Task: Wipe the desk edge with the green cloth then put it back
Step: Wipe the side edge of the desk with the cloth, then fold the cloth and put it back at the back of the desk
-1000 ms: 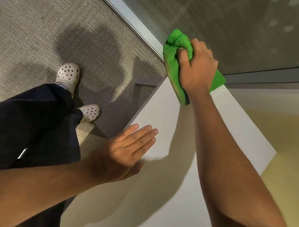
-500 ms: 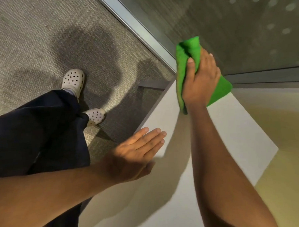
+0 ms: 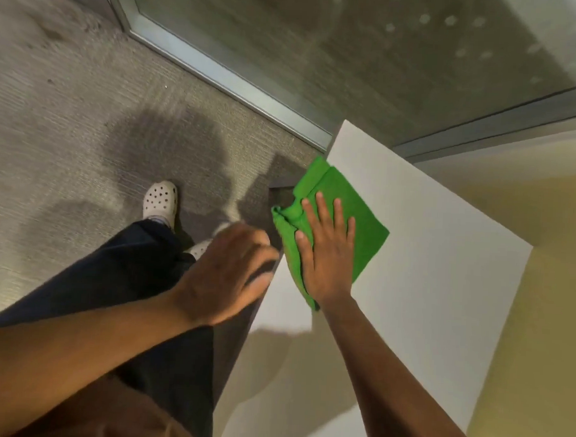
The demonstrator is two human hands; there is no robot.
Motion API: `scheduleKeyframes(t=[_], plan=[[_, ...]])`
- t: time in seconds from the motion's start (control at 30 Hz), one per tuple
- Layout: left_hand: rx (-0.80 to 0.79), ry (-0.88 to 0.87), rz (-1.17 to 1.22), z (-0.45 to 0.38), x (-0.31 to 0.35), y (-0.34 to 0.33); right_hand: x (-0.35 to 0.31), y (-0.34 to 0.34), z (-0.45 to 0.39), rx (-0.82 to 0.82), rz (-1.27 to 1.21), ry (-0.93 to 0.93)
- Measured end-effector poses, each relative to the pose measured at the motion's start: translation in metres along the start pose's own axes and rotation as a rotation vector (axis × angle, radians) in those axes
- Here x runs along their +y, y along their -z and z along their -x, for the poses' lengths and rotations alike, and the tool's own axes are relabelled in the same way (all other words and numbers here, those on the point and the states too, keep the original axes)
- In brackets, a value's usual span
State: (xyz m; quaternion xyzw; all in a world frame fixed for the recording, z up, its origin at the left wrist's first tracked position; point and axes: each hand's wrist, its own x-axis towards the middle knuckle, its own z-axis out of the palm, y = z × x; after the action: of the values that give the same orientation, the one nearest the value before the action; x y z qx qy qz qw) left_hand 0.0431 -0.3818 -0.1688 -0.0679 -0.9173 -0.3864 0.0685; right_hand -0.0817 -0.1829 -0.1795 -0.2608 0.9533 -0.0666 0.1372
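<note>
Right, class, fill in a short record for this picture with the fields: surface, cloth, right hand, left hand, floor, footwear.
surface: white desk, its left edge facing the person
cloth: green cloth, draped over the desk's left edge, partly hanging off
right hand: right hand flat, fingers spread, pressing on the cloth
left hand: left hand blurred, beside the desk edge, holding nothing visible
floor: grey carpet with shadows
footwear: pale perforated clog on the carpet

2 hands [image 3: 326, 249], 1 green cloth [image 3: 362, 221], 1 desk [image 3: 436, 258], 2 shoes [image 3: 160, 199].
</note>
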Motion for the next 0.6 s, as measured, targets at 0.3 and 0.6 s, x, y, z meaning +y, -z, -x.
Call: scheduleKeyframes(t=[0.3, 0.6], plan=[[-0.255, 0.755, 0.261, -0.171, 0.001, -0.002, -0.008, 0.059, 0.019, 0.132, -0.384, -0.35], [-0.295, 0.936, 0.318, -0.192, 0.025, 0.01, 0.006, 0.082, 0.018, 0.364, -0.995, -1.091]])
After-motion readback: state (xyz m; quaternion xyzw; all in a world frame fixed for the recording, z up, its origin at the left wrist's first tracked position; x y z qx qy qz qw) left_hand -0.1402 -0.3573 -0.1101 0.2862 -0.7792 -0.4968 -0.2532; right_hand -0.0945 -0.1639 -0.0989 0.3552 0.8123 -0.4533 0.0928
